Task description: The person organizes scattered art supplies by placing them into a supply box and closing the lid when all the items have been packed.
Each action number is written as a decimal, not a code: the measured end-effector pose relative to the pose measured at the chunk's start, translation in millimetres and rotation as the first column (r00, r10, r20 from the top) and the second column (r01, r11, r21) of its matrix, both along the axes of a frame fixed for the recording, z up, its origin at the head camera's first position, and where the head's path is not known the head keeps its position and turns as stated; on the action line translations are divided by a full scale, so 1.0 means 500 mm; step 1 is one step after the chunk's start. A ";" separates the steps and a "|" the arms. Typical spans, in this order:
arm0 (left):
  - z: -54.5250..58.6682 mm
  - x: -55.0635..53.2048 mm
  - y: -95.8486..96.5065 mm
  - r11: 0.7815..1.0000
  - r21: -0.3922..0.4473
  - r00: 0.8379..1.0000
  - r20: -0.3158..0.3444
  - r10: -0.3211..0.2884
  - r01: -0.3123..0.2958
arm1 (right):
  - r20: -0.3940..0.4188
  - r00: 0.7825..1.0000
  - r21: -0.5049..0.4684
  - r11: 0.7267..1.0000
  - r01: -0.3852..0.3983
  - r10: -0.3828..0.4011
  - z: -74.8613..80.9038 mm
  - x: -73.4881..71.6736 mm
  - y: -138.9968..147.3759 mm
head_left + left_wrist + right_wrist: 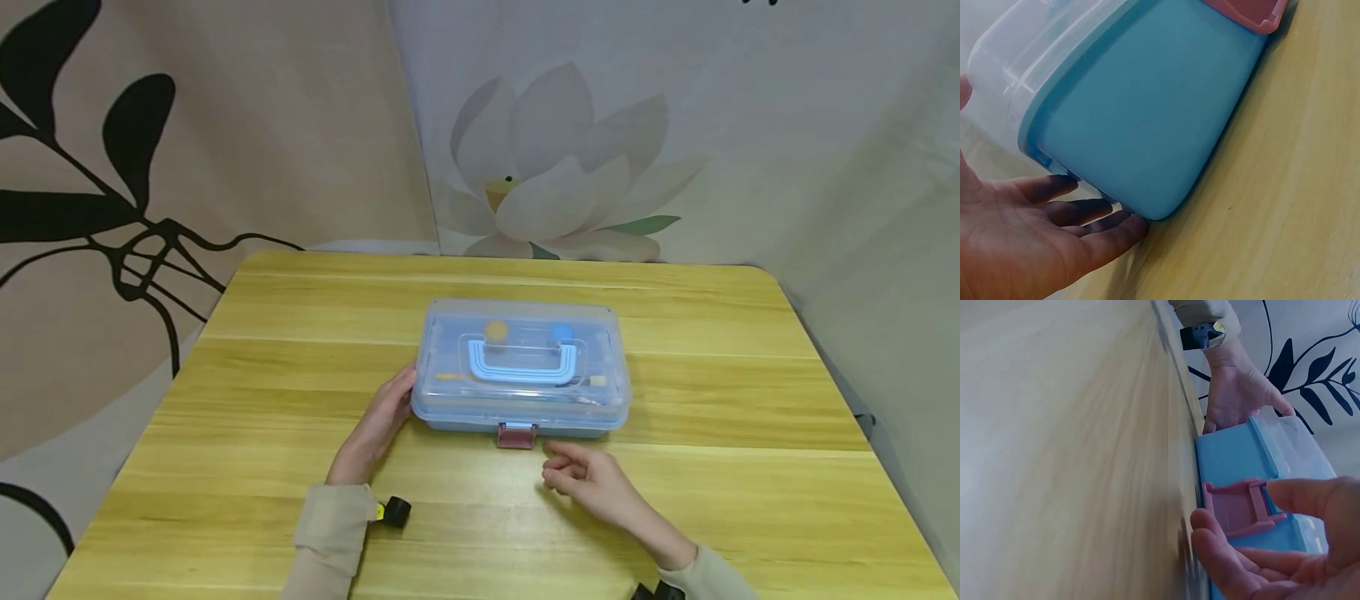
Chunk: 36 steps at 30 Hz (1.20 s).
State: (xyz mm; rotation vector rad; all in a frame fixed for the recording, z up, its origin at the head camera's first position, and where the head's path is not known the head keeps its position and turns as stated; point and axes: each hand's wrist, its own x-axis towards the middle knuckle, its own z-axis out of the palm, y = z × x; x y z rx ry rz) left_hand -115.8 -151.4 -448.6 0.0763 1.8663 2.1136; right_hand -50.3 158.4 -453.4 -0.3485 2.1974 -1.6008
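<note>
A blue plastic storage box (517, 400) with a clear lid (450, 333) and a light blue handle (522, 375) stands on the table. On its front side hangs a pink latch (517, 437), swung out from the lid's rim. My left hand (381, 419) lies along the box's left end; in the left wrist view its outstretched fingers (1110, 240) touch the box's lower wall. My right hand (592, 483) is just right of the latch, fingers loosely bent around nothing. The right wrist view puts its thumb (1300, 495) close by the latch's upper edge.
The box rests near the middle of a wooden table (750, 500). Through the lid show a round yellow thing (496, 332) and a round blue one (562, 332). Behind the table hangs a cloth backdrop (300, 125) printed with leaves and a flower.
</note>
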 end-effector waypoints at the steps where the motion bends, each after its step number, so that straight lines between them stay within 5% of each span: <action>1: -0.001 0.000 0.000 1.000 0.002 1.000 0.000 0.002 -0.002 | 0.024 1.000 -0.016 1.000 0.003 -0.003 0.000 -0.003 -0.003; 14: -0.007 -0.003 -0.002 1.000 0.007 1.000 0.002 0.012 -0.012 | 0.220 0.975 -0.182 0.982 0.046 -0.005 -0.018 -0.021 -0.023; 27: -0.002 -0.005 -0.001 1.000 0.028 1.000 0.004 0.000 -0.001 | 0.183 0.981 -0.142 0.986 0.090 -0.063 -0.016 -0.018 -0.038; 36: -0.006 -0.004 -0.003 1.000 0.025 1.000 0.007 -0.010 0.010 | 0.022 0.999 -0.085 0.996 0.034 -0.032 0.007 0.001 -0.031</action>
